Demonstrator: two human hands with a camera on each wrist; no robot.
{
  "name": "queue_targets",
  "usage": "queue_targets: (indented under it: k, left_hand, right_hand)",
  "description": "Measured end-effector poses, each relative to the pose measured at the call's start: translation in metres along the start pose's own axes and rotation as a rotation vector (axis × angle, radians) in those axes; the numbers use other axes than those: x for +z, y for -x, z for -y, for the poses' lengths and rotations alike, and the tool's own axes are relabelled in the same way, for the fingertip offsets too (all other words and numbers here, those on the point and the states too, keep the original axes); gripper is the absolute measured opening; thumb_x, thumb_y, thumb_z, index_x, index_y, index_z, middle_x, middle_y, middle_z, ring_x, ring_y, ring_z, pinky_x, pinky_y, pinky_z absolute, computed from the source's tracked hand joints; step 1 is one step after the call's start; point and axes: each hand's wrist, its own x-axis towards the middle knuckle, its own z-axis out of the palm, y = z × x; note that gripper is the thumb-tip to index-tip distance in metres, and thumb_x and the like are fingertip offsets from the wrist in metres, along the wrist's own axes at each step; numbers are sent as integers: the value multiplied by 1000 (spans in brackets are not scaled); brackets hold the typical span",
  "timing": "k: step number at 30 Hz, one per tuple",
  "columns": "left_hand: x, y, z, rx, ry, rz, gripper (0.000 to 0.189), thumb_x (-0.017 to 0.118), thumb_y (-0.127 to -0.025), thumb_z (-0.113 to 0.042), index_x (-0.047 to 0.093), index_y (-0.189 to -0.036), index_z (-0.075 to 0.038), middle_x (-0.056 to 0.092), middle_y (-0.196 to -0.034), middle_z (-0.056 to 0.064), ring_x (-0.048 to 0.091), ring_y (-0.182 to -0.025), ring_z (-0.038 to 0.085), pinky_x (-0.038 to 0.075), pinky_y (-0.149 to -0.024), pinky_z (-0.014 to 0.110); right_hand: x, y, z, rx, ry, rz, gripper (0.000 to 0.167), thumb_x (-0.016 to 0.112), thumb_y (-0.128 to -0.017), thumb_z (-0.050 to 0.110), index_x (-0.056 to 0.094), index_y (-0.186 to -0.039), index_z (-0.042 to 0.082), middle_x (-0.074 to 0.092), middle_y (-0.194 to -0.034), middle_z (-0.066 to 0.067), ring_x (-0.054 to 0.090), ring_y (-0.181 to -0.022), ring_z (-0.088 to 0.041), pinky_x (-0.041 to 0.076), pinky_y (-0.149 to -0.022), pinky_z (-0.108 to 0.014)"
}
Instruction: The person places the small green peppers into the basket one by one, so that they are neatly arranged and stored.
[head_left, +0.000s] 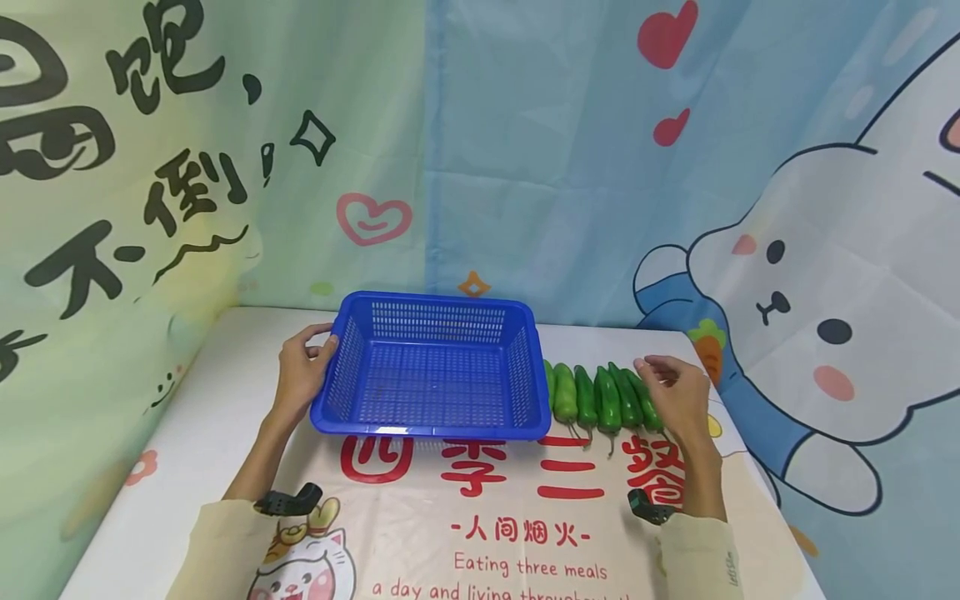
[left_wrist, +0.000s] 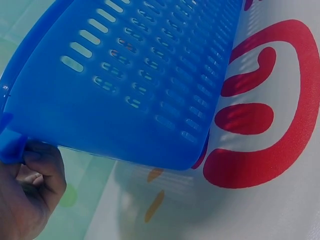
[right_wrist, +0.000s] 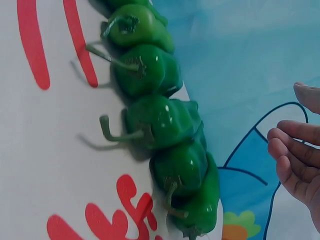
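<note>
"Backdrop [head_left: 525, 167] is the largest thing, yes?"

"Yes. It is a hanging cloth, green at the left, blue at the right, and a white rabbit [head_left: 862, 267] is printed on it."

"What stands before it?"

"A light desk [head_left: 187, 442], with red writing [head_left: 572, 492] on its cover. Both of its far corners are visible."

"And where is the basket [head_left: 431, 387]?"

"It is blue, at the far edge of the desk, slightly left of the middle, with the open side up. Whether its bottom lies flat, I cannot tell."

"Whose are the pale sleeves [head_left: 225, 550]?"

"They belong to one person. The left hand [head_left: 300, 371] pinches the basket's rim [head_left: 435, 432] at its left end, with the fingers curled."

"And the right hand [head_left: 678, 392]?"

"It is relaxed, near the far right corner of the desk. The fingers are loosely bent and the thumb is apart from them. The right wrist view shows a gap between this hand and the peppers [head_left: 608, 400]."

"How do these green peppers lie?"

"In a row, from the right side of the basket toward the desk's right edge. I count at least six; the first is partly hidden by the basket."

"And the smallest parts?"

"Their thin stems [right_wrist: 122, 136], which point to the near side of the desk."
</note>
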Motion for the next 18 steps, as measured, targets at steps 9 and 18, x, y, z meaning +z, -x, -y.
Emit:
queue_targets:
  k: [9,18]
  left_hand:
    - [0,1,2,-3,9,2,39,62,-111,-15,64,-144,6,76,-86,33,63,-54,-2,54,-49,19]
    - [0,2,1,-18,24,7,41,62,-112,-19,64,-145,4,76,-94,37,65,-56,-1,56,-51,20]
  right_hand:
    - [-6,3,-17,42,0,17,46,70,-108,36,74,-135,-1,77,-118,-25,64,-101,-22,41,-82,-5]
    - [-7,7,-26,105,21,18,52,70,-107,40,71,-139,-1,76,-124,-27,70,-110,-36,41,-82,-6]
